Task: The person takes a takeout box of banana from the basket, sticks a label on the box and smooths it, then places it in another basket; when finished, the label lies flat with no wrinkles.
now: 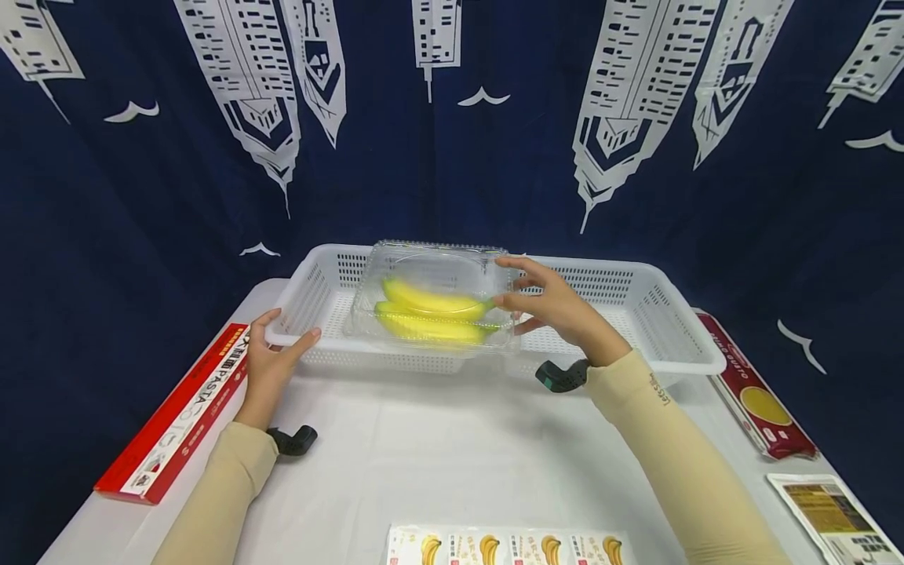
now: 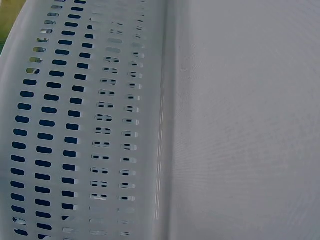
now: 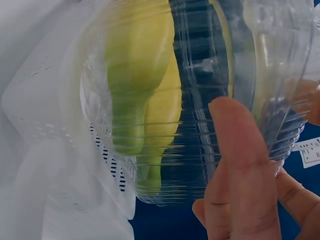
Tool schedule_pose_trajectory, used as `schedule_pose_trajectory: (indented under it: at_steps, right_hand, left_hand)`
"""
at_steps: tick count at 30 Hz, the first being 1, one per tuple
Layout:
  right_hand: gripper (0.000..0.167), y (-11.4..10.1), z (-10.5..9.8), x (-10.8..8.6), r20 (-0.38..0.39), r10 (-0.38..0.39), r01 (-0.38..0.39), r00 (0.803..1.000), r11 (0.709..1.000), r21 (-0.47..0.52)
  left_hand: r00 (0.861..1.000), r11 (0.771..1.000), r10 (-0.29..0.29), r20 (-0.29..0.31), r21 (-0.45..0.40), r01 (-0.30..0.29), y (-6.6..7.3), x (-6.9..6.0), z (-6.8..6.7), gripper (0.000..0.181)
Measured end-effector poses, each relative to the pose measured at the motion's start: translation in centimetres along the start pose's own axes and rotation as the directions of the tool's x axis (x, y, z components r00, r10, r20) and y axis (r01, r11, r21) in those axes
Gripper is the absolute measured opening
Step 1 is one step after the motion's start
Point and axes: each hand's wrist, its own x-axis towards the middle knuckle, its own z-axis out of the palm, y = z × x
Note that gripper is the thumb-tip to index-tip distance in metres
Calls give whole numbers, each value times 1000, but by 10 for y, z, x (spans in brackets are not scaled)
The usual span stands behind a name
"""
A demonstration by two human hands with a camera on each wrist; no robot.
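Observation:
A clear plastic clamshell container (image 1: pixel 438 263) with two yellow bananas (image 1: pixel 431 318) inside is held over the white plastic basket (image 1: pixel 600 271). My right hand (image 1: pixel 554 306) grips the container's right end, thumb and fingers spread around it. In the right wrist view, the thumb (image 3: pixel 245 165) lies against the ribbed plastic, and the bananas' green ends (image 3: pixel 127 120) show through the wall. My left hand (image 1: pixel 271 361) holds the basket's front left corner, with its thumb along the front rim. The left wrist view shows the slotted basket wall (image 2: pixel 55 125) but not the hand.
On the left lies a long red pasta box (image 1: pixel 176 416). A dark red packet (image 1: pixel 759 392) and a gold-and-white pouch (image 1: pixel 833 510) lie at the right. A strip with banana pictures (image 1: pixel 508 545) is at the front edge of the white table (image 1: pixel 424 455). A dark blue curtain (image 1: pixel 452 173) hangs behind.

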Motion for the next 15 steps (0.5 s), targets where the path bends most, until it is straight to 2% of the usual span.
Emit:
schedule_pose_trajectory:
  at_steps: [15]
  right_hand:
    - [75,19,-17,-50,-26,-20,19,999,999,-46]
  left_hand:
    - [1000,996,-15,18,-83,16,-2,3,1,87]
